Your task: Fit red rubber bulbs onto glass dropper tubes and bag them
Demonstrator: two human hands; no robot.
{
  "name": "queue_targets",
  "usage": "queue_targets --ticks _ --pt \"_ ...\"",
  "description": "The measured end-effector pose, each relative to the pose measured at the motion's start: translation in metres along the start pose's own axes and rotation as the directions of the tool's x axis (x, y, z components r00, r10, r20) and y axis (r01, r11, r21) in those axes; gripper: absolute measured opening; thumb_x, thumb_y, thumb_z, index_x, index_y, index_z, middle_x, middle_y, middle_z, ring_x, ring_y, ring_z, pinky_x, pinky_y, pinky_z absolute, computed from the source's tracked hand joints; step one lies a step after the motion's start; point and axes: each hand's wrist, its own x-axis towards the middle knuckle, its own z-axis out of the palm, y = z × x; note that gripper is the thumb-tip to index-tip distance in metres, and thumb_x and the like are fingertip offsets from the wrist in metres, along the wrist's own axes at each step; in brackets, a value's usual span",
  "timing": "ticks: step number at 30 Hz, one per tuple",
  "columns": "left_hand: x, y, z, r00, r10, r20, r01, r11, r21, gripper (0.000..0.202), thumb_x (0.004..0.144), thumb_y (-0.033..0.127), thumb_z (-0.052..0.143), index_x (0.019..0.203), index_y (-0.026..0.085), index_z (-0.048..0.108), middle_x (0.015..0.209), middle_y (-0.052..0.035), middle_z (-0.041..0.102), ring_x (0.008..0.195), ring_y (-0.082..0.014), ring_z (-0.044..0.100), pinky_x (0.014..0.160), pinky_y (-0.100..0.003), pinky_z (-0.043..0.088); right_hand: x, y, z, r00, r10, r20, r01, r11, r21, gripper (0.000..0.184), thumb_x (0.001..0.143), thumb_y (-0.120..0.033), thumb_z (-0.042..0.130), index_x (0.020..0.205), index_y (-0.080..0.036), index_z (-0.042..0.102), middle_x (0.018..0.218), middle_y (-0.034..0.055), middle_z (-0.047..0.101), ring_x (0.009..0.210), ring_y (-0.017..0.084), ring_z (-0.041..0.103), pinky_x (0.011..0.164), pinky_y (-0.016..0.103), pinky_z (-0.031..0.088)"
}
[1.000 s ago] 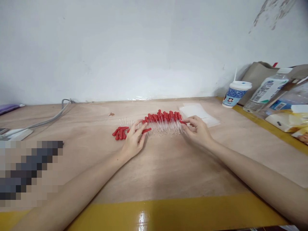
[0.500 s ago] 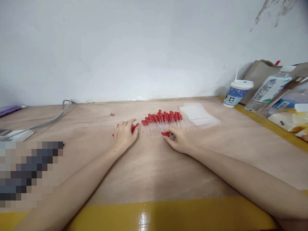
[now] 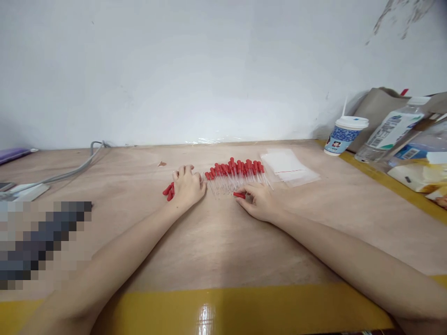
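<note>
My right hand (image 3: 260,200) is closed, pinching a red rubber dropper bulb (image 3: 239,195) between thumb and fingers. To its left, my left hand (image 3: 188,186) rests on the table, fingers bent and apart, thumb away from the index finger. What lies under that palm is hidden. Several loose red bulbs (image 3: 168,190) show at the left hand's outer side. Between and beyond both hands lies a row of droppers (image 3: 232,168), thin clear tubes with red bulbs pointing away from me.
Clear plastic bags (image 3: 288,165) lie right of the droppers. Farther right stand a paper cup (image 3: 344,135), a plastic bottle (image 3: 398,125) and a grey bag (image 3: 372,109). A grey cable (image 3: 78,171) and a purple item (image 3: 14,156) lie left. Yellow tape (image 3: 174,307) lines the front edge.
My left hand has shifted slightly right, uncovering more loose red bulbs at its left; the bulb seen by its thumb is now hidden. My right hand stays in place with its bulb.
</note>
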Motion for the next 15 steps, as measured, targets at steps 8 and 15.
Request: queue_targets --ticks 8,15 --pt "0.026 0.005 0.021 0.972 -0.226 0.059 0.221 0.972 0.073 0.027 0.067 0.035 0.056 0.054 0.011 0.057 0.082 -0.0221 0.055 0.089 -0.0394 0.048 0.072 -0.056 0.036 -0.001 0.002 0.0 1.0 -0.004 0.002 0.004 1.0 -0.008 0.003 0.074 -0.019 0.058 0.078 -0.02 0.059 0.079 0.0015 0.064 0.078 0.017 0.057 0.074 0.033 0.038" --pt "0.011 0.002 -0.015 0.991 -0.045 0.129 0.081 0.953 -0.292 0.021 0.082 0.028 0.04 0.073 0.014 0.052 0.078 -0.0133 0.055 0.081 -0.0267 0.053 0.07 -0.042 0.044 0.0 0.003 0.002 0.999 0.021 -0.036 -0.02 0.999 0.032 0.013 0.077 -0.019 0.055 0.088 -0.019 0.062 0.079 0.0037 0.063 0.071 0.015 0.056 0.066 0.03 0.042"
